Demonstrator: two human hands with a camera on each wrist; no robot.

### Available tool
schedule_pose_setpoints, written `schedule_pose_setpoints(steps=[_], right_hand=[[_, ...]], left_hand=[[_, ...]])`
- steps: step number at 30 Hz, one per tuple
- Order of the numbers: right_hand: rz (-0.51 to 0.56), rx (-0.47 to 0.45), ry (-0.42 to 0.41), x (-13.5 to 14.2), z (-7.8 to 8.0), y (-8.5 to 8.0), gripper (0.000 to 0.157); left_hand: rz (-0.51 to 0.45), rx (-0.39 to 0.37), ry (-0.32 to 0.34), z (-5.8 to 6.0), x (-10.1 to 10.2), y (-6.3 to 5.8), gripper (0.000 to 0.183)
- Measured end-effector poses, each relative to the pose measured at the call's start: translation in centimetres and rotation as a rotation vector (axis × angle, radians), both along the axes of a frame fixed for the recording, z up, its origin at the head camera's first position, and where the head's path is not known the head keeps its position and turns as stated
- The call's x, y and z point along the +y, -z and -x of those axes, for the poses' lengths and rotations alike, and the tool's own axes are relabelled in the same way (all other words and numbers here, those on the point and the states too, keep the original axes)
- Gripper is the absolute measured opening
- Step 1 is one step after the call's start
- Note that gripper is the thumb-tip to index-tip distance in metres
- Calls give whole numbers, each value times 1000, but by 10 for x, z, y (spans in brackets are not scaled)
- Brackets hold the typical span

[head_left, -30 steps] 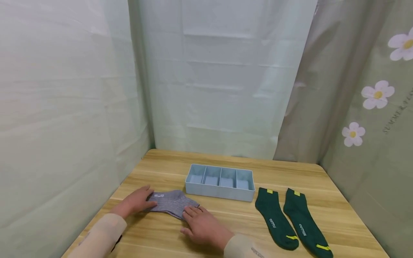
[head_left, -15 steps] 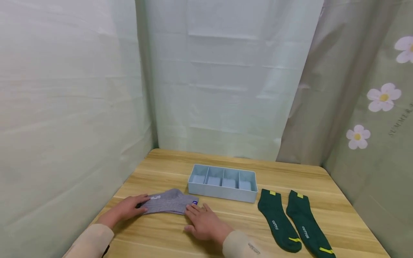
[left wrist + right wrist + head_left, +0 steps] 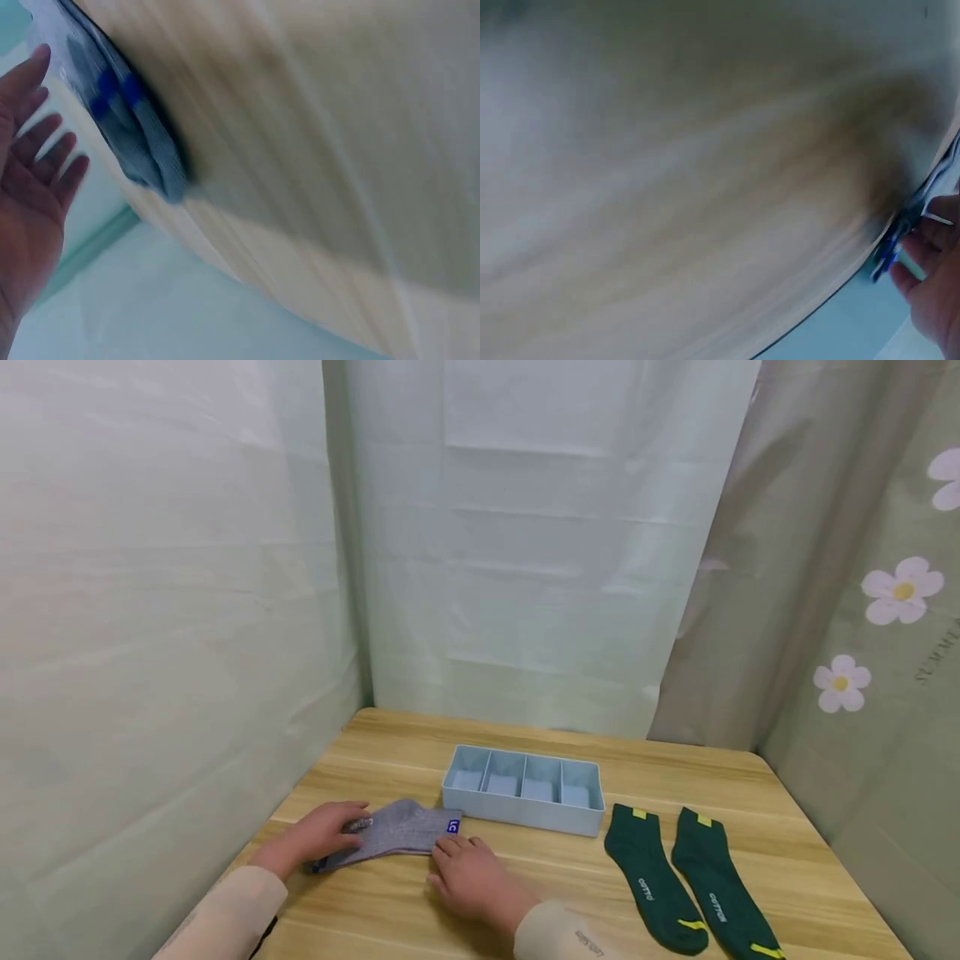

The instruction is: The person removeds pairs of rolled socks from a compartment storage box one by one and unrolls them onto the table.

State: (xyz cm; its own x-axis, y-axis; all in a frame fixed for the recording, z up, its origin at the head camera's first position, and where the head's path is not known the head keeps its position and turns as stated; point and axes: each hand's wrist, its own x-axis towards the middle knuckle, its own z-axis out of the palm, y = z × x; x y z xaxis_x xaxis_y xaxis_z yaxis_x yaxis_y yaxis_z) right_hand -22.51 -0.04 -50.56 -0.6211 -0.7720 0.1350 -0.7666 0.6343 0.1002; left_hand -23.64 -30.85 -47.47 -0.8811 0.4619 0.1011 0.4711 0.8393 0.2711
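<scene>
A pair of grey socks [image 3: 408, 828], one laid on the other, lies flat on the table with its cuff and blue label to the right. My left hand [image 3: 324, 837] is over the foot part, its fingers spread and loosely bent. In the left wrist view the blue-banded toes of the socks [image 3: 139, 112] stick out beside the left hand [image 3: 34, 180], whose fingers look relaxed. My right hand [image 3: 474, 878] touches the cuff's near corner with its fingertips. The right wrist view shows the right hand [image 3: 936, 277] at the edge of the socks [image 3: 900, 229], thumb partly hidden.
A light blue box [image 3: 522, 811] with several compartments in a row stands behind the socks. Two dark green socks [image 3: 652, 881] with yellow marks lie side by side at the right of the wooden table [image 3: 675, 760]. Curtains hang behind and at both sides.
My left hand first shifted left, then came back right over the foot part, baring the toes. My right fingertips moved off the cuff's blue label, now fully visible. The view turned slightly left.
</scene>
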Motion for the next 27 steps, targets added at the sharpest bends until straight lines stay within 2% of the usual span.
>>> schedule_pose_setpoints(steps=[2,4,7,12,17,20,23,27], right_hand=[[-15,-31,8,-3,-4,0,56],[-29,-77,20,-4,-5,0,60],[-46,-125,40,-3,-2,-1,62],[-69,-126,49,1,5,0,61],[-14,-153,39,1,6,5,62],[19,-178,36,2,6,9,62],[33,-215,48,2,7,9,63],[37,-253,76,4,6,5,66]], left_hand=[[-11,-29,66,3,5,0,40],[-6,-61,96,3,7,1,40],[18,-77,90,0,5,4,41],[21,-63,67,-9,3,7,43],[62,-18,38,-12,8,6,42],[81,30,8,-8,13,3,39],[52,34,23,-1,19,0,39],[17,-76,92,6,25,-4,43]])
